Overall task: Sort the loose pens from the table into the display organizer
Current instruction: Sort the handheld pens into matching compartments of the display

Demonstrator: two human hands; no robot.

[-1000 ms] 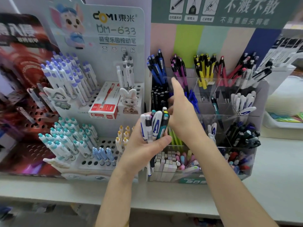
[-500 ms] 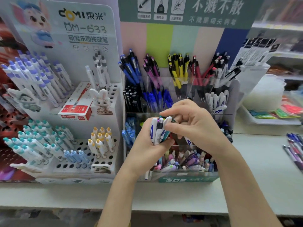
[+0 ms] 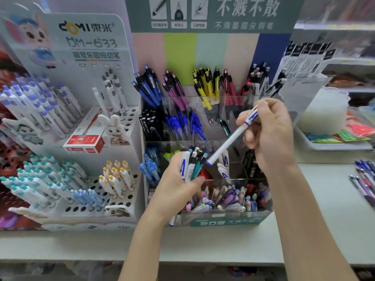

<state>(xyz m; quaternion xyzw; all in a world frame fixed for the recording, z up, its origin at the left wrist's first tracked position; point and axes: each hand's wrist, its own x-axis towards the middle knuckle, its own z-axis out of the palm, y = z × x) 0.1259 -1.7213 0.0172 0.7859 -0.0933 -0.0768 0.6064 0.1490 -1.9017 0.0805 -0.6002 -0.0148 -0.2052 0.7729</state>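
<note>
My left hand [image 3: 178, 191] grips a bundle of pens [image 3: 191, 166], white-and-blue and teal ones, upright in front of the clear display organizer [image 3: 227, 219]. My right hand [image 3: 269, 132] pinches the cap end of one white-and-blue pen [image 3: 230, 139], held slanted with its tip down-left just beside the bundle. This pen hangs over the organizer's middle tiers, where similar white-and-blue pens [image 3: 224, 165] stand in a compartment. More loose pens [image 3: 365, 179] lie on the table at the far right.
A white holed pen stand [image 3: 121, 201] with teal, purple and yellow pens, a red box [image 3: 85, 138] and a rabbit figure stands left of the organizer. A white tray [image 3: 332, 146] with coloured packets sits at the back right. The table edge runs along the bottom.
My right hand has pulled one white-and-blue pen out of the bundle and lifted it up and to the right. The view has shifted a little to the right.
</note>
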